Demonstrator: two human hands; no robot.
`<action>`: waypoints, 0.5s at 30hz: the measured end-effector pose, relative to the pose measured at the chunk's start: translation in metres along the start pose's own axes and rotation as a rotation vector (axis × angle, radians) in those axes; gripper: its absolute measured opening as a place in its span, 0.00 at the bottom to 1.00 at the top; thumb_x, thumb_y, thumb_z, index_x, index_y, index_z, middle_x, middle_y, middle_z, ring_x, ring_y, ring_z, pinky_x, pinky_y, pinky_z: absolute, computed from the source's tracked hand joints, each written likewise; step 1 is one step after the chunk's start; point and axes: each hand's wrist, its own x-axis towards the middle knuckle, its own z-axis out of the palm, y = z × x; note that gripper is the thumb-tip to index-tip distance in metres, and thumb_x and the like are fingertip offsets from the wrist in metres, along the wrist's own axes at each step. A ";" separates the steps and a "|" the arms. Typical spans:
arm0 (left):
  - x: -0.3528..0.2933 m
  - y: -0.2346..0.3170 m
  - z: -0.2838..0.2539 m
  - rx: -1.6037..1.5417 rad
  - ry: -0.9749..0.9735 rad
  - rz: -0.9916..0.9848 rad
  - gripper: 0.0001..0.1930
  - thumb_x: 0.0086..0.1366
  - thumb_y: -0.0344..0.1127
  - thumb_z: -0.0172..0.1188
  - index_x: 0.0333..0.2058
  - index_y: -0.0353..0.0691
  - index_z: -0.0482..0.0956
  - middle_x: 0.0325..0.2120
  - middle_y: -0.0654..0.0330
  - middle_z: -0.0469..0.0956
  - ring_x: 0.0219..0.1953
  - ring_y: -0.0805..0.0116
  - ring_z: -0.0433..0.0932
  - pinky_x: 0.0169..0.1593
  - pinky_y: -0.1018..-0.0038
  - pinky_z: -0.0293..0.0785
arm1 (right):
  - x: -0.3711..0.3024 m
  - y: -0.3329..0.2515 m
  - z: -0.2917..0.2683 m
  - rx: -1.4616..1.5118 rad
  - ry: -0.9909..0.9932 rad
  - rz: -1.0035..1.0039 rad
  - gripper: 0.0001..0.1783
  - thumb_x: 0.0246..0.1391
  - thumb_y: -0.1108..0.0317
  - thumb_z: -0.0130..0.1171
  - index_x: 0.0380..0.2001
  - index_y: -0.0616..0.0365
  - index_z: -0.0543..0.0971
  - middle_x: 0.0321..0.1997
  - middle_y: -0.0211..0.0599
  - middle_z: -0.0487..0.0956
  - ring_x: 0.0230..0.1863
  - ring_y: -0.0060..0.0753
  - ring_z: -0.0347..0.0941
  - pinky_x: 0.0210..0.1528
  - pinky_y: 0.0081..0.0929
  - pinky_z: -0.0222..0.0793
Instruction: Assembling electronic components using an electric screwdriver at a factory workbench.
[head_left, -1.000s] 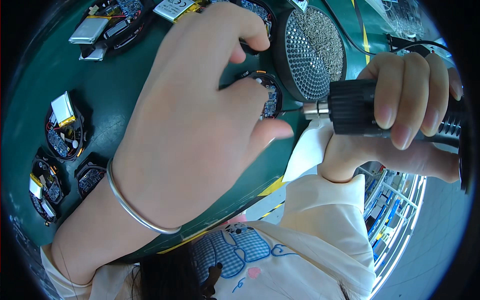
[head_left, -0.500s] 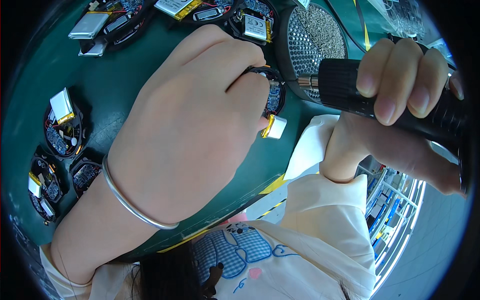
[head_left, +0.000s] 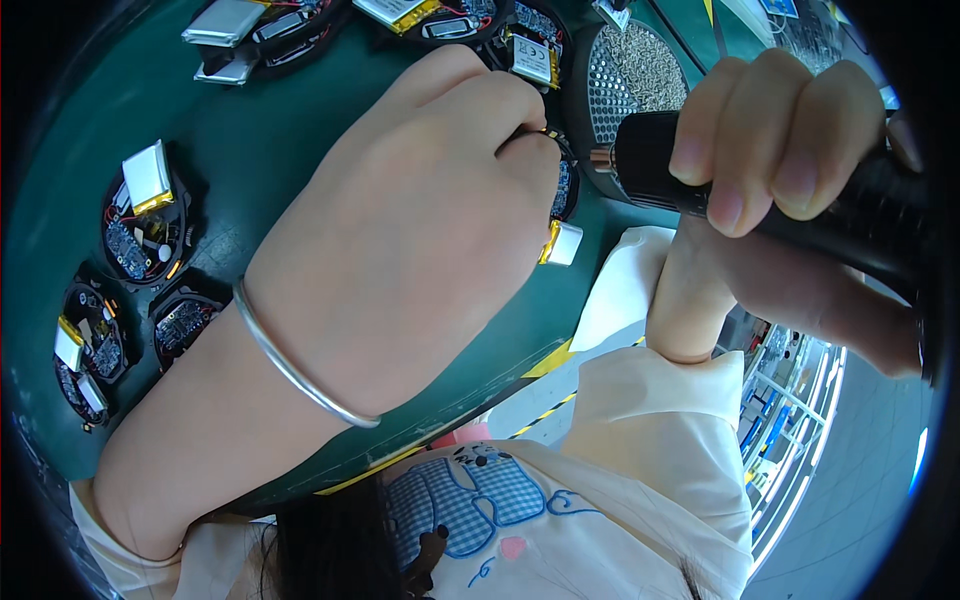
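My left hand (head_left: 410, 220), back toward the camera and a silver bangle at the wrist, is closed on a round black circuit-board assembly (head_left: 565, 190). Most of that assembly is hidden behind the hand; its right edge shows, with a silver and yellow battery pack (head_left: 563, 243) sticking out below. My right hand (head_left: 770, 150) grips a black electric screwdriver (head_left: 648, 160), fingers wrapped over the barrel. Its metal nose points left at the assembly's right edge, very close to it. Whether the bit touches a screw cannot be made out.
Behind the screwdriver stands a round perforated dish (head_left: 603, 100) heaped with small screws (head_left: 648, 65). More board assemblies with batteries lie at the left (head_left: 148, 225) and along the far side (head_left: 290, 30) of the green table (head_left: 250, 130). A white sheet (head_left: 625, 285) hangs over the near edge.
The view has shifted, so the table's things sit slightly higher and further right. The screwdriver has come a little closer to the held assembly. Both hands keep their grip.
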 end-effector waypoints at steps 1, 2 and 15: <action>0.001 0.000 -0.002 -0.010 -0.026 0.024 0.21 0.39 0.25 0.68 0.37 0.35 0.78 0.39 0.56 0.75 0.41 0.57 0.73 0.43 0.68 0.72 | 0.000 0.001 0.001 0.003 0.001 -0.006 0.39 0.40 0.31 0.61 0.37 0.57 0.68 0.28 0.28 0.71 0.24 0.22 0.70 0.28 0.23 0.65; 0.002 0.000 -0.004 -0.020 -0.054 0.049 0.21 0.38 0.24 0.68 0.37 0.34 0.78 0.39 0.55 0.75 0.41 0.56 0.73 0.44 0.67 0.72 | 0.000 0.001 0.002 0.005 0.008 -0.012 0.39 0.40 0.30 0.61 0.37 0.57 0.68 0.28 0.28 0.71 0.24 0.22 0.70 0.28 0.23 0.64; 0.025 -0.012 -0.058 0.417 0.110 0.026 0.18 0.46 0.23 0.63 0.39 0.40 0.78 0.48 0.57 0.75 0.48 0.55 0.72 0.51 0.67 0.69 | -0.031 -0.027 -0.029 0.106 0.404 -0.245 0.43 0.46 0.23 0.45 0.44 0.55 0.73 0.31 0.30 0.70 0.24 0.24 0.64 0.28 0.28 0.59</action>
